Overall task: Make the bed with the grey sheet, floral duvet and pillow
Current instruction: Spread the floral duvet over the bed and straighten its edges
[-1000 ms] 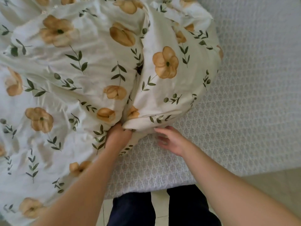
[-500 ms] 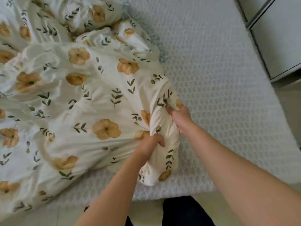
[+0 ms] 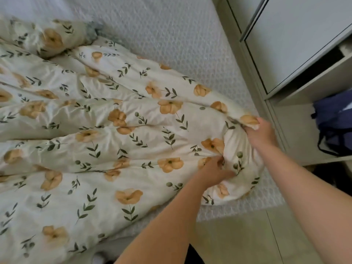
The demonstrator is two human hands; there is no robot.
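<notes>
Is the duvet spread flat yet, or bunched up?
Partly spread, not flat: the duvet lies in long creases, the left hand and right hand grip its bunched corner, and bare sheet shows beyond it.

Soft daylight, motion blur, wide-angle distortion

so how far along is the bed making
Done: the grey sheet is spread over the bed. In hand: the left hand and right hand grip a bunched corner of the floral duvet near the bed's edge. Left: the duvet is creased and leaves sheet bare beyond it; the pillow lies against its far end.
</notes>
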